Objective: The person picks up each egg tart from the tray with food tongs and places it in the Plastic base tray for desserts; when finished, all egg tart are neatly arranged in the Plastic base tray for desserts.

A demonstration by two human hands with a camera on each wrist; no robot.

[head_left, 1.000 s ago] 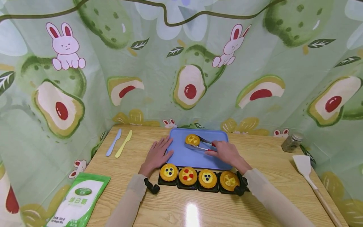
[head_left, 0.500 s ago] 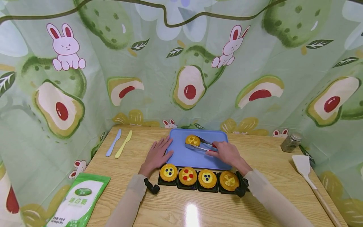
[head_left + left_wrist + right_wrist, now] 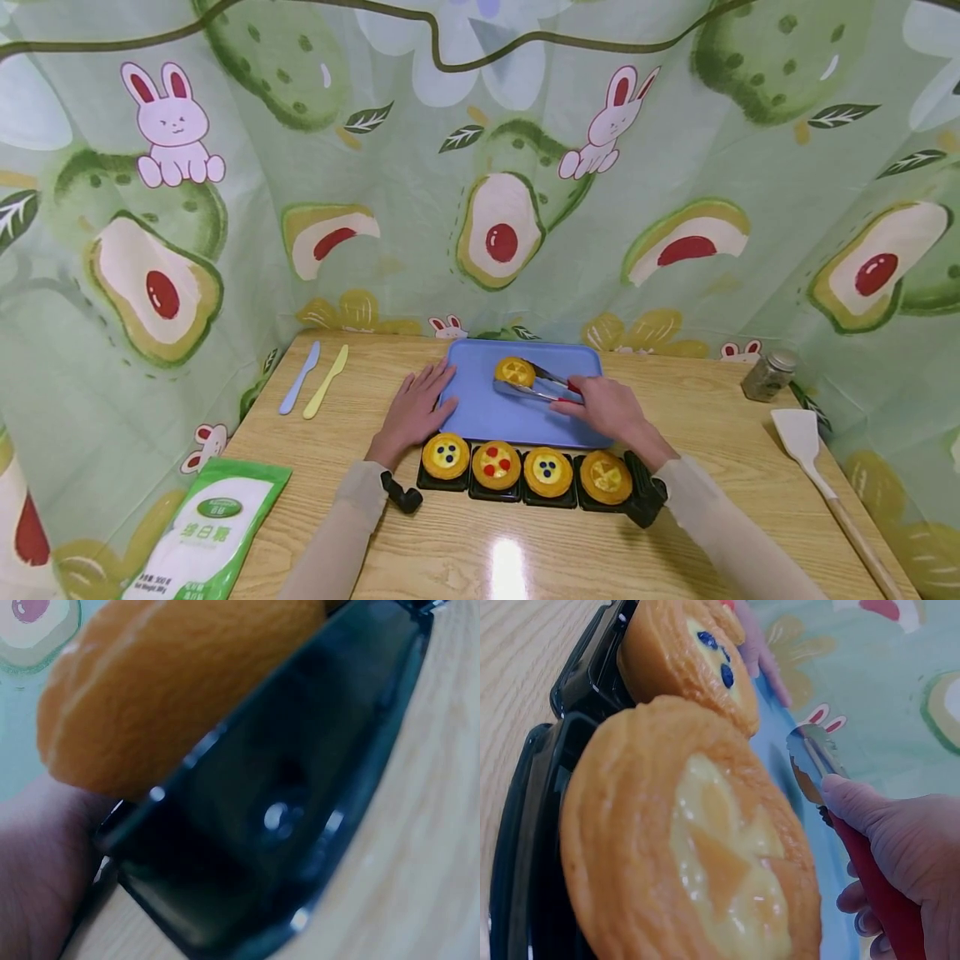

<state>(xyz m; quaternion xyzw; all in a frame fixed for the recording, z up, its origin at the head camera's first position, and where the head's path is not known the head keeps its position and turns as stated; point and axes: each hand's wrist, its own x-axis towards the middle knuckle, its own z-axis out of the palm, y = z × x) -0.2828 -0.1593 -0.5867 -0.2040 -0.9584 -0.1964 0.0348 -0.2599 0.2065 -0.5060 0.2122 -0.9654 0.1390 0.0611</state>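
Note:
My right hand grips a pair of red-handled metal tongs over the blue tray. Between the tongs' tips is an egg tart with a wedge-patterned top, at the tray's far middle. In the right wrist view the thumb lies along the red tongs handle, fingers curled beneath. My left hand lies flat with fingers spread, its fingertips and thumb at the tray's left edge. In front of the tray, several tarts sit in black holders: blue-dotted, red-dotted, blue-dotted and wedge-topped.
A blue knife and a yellow knife lie at the back left. The green-and-white sugar bag is at front left. On the right are a glass shaker jar and a white spatula with a wooden handle. A patterned curtain surrounds the table.
My right hand has shifted slightly to the right, and the tongs and the tart between their tips have moved with it. The left hand stays in place at the tray's edge.

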